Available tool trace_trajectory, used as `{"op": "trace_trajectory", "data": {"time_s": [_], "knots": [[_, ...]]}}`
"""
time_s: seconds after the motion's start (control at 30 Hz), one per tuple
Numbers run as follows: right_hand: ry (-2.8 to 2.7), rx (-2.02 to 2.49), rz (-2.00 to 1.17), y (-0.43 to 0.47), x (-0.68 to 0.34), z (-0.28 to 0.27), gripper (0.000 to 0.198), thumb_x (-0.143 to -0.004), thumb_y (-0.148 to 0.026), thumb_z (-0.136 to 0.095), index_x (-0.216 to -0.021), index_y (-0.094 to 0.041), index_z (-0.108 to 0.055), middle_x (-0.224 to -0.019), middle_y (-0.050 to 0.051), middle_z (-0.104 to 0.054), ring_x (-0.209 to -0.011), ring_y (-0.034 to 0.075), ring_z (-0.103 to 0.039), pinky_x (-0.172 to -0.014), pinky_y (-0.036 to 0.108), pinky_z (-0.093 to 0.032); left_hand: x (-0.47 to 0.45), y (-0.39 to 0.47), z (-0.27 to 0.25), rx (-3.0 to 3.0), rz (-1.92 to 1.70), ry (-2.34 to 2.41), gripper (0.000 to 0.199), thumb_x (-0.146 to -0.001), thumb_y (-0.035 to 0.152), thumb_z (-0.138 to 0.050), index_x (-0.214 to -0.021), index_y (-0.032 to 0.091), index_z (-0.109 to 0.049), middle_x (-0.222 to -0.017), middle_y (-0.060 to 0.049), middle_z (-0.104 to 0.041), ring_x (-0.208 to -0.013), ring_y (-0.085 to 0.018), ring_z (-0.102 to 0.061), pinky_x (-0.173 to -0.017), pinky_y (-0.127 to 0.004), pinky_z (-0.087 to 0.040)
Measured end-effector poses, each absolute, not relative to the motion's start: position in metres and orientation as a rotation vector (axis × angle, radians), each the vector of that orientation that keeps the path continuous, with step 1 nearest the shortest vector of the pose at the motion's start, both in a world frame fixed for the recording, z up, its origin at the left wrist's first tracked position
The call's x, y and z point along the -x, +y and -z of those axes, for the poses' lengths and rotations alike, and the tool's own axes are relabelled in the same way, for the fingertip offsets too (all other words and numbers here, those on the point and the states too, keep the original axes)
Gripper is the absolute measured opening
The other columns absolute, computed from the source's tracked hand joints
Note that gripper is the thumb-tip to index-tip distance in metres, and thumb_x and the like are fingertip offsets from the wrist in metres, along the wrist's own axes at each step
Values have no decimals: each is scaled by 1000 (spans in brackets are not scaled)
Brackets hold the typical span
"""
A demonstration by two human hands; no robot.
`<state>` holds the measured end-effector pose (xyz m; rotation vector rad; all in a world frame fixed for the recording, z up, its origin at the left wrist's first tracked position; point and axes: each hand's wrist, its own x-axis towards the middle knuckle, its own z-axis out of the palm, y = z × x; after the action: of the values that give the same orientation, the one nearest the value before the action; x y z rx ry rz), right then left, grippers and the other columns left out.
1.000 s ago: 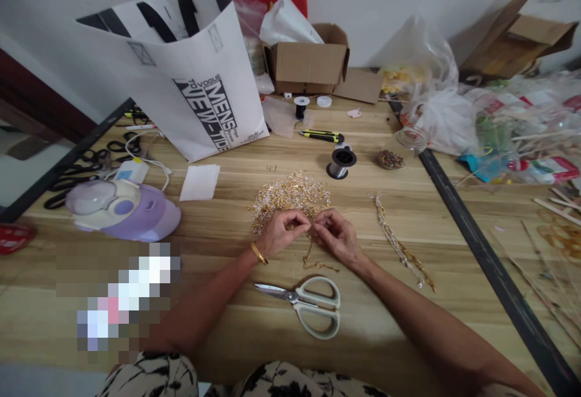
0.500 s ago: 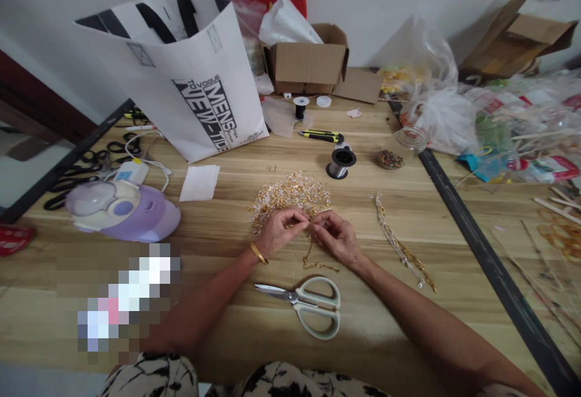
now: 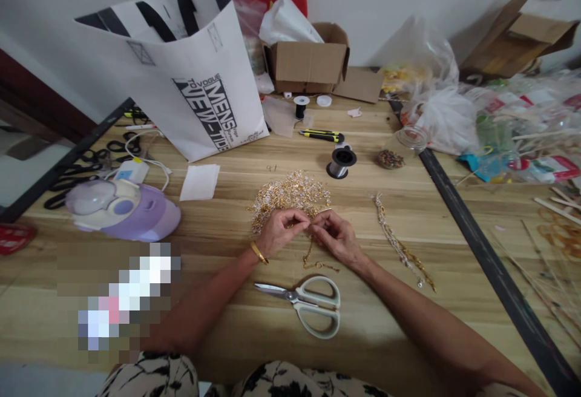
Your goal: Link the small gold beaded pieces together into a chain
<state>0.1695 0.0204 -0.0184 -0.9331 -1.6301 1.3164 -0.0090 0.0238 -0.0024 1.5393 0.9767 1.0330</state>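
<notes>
My left hand (image 3: 284,229), a gold bangle at its wrist, pinches thumb and forefinger together over the near edge of a pile of small silver and gold links (image 3: 293,188). What sits between those fingertips is too small to make out. Almost touching them, the fingers of my right hand (image 3: 338,238) are closed on a thin gold chain (image 3: 307,259). It hangs from there, its lower end lying on the table. Scissors (image 3: 297,300) with pale handles lie nearer me, blades pointing left. To the right lie silver and gold chains (image 3: 397,242) side by side.
Behind the pile are a wire spool (image 3: 341,164), a yellow-black utility knife (image 3: 321,136) and a clear jar of beads (image 3: 399,152). A white bag (image 3: 200,76) and a purple device (image 3: 131,209) stand left. Cardboard boxes (image 3: 311,61) and plastic bags (image 3: 447,118) line the back.
</notes>
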Motion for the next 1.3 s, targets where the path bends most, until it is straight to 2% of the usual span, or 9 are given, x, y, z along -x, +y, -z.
{"op": "trace_trajectory", "data": {"time_s": [0.7,0.93,1.17,1.3], "knots": [[-1663,1042,-1277,22,-169,20,21,-84,-36,-59,-81,-16,-58,-56,-4,-48,-48,9,-41,-45,22,-32,8,23,1,-1494,-1100,980,15,-79,25,-64,-74,12,-67,-79,-8,-67,-77,-17,-62,-73,-29,-50],[-1612,963,-1318,22,-170,20,18,-86,-35,-57,-85,-17,-54,-57,-4,-49,-47,9,-42,-45,22,-33,8,23,2,-1574,-1091,1021,11,-79,22,-63,-74,13,-66,-99,-12,-68,-97,-21,-62,-86,-33,-48],[-1585,927,-1369,22,-170,21,20,-86,-36,-58,-90,-18,-51,-58,-5,-46,-49,9,-42,-46,22,-32,5,20,-2,-1618,-1080,973,14,-80,24,-63,-73,12,-66,-84,-9,-67,-82,-18,-63,-77,-30,-50],[-1587,953,-1359,22,-170,20,23,-85,-39,-58,-89,-18,-50,-57,-5,-46,-48,9,-42,-45,22,-32,5,20,-2,-1621,-1072,983,12,-80,22,-62,-74,12,-65,-82,-8,-67,-80,-17,-63,-76,-28,-49]]}}
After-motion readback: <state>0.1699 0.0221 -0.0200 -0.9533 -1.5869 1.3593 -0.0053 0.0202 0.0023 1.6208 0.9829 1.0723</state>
